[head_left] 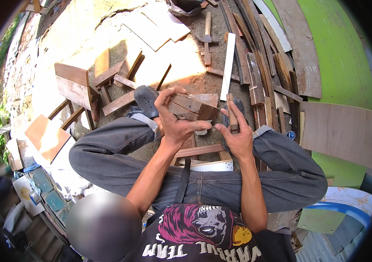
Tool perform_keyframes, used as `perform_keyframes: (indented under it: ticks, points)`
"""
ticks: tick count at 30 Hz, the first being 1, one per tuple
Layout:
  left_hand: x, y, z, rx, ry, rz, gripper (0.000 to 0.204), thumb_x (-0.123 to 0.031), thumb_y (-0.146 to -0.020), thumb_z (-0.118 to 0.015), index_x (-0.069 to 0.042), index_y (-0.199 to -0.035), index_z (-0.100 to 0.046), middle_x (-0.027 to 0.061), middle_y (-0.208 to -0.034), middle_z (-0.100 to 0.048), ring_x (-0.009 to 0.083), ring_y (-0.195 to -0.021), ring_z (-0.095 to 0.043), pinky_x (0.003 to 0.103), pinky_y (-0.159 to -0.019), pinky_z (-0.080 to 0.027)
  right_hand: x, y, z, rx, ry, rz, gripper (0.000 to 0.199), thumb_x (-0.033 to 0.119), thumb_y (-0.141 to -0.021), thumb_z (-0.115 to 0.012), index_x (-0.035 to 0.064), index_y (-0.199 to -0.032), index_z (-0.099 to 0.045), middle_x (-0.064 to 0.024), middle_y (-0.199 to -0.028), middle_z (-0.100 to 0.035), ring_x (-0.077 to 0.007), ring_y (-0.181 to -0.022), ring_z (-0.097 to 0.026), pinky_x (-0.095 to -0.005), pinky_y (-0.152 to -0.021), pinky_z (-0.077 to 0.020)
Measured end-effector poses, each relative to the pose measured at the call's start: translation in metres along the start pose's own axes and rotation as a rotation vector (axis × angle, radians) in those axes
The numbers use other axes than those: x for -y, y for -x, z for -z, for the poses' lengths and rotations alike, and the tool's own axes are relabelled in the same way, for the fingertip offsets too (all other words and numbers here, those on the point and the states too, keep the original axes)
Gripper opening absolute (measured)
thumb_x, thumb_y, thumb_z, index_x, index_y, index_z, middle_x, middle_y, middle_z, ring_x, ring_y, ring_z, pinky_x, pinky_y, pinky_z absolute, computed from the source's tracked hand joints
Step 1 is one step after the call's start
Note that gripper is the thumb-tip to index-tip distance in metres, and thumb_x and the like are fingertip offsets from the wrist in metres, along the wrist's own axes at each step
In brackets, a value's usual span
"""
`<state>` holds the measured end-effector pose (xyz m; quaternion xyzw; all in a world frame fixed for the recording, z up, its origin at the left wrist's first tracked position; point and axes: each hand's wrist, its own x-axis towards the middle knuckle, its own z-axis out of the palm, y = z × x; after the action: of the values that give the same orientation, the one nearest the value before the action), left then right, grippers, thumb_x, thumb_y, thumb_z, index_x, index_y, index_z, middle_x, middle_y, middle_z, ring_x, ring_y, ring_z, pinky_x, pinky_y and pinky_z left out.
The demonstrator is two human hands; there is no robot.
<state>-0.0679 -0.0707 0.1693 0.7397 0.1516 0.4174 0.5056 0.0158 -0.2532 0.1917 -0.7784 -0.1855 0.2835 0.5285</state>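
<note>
Over ground (181, 65), left of planks (255, 81) lining its right edge, grasps wooden block (197, 105) in wide left-hand (175, 118) grip, likely for steadiness. Pinches smaller slim wooden piece (233, 117) in right hand (240, 133), seemingly for fine control.

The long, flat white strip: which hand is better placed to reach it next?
Probably the right hand: it is nearer the strip and holds only a slender brown wooden piece; the left hand, farther away, grips a bulky brown wooden block.

The right fingers (241, 117) partly hide a slim, seemingly wooden piece (234, 125).
</note>
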Motion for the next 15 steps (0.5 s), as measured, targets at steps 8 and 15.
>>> perform_keyframes:
  ticks: [8, 15]
  points:
    - [-0.024, 0.001, -0.005, 0.022, -0.144, 0.258, 0.105, -0.051, -0.061, -0.092, -0.005, -0.135, -0.033, 0.0112, -0.116, -0.050, 0.0213, -0.105, -0.056, 0.035, -0.089, -0.049, -0.004, -0.003, -0.020, 0.033, -0.091, 0.064, 0.083, 0.012, -0.075, -0.087, 0.0067, -0.147, -0.046, -0.0176, -0.132, -0.065, -0.0251, -0.119, -0.064, -0.0352, -0.096, -0.0518]
    - [-0.055, 0.011, -0.008, 0.116, -0.285, 0.437, 0.079, -0.043, -0.080, -0.083, -0.001, -0.132, -0.042, 0.0115, -0.116, -0.047, 0.0204, -0.103, -0.056, 0.033, -0.078, -0.053, -0.013, -0.006, -0.021, -0.010, -0.065, 0.185, 0.067, 0.012, -0.079, -0.085, 0.0062, -0.138, -0.054, -0.0170, -0.128, -0.066, -0.0281, -0.119, -0.064, -0.0356, -0.096, -0.0514]
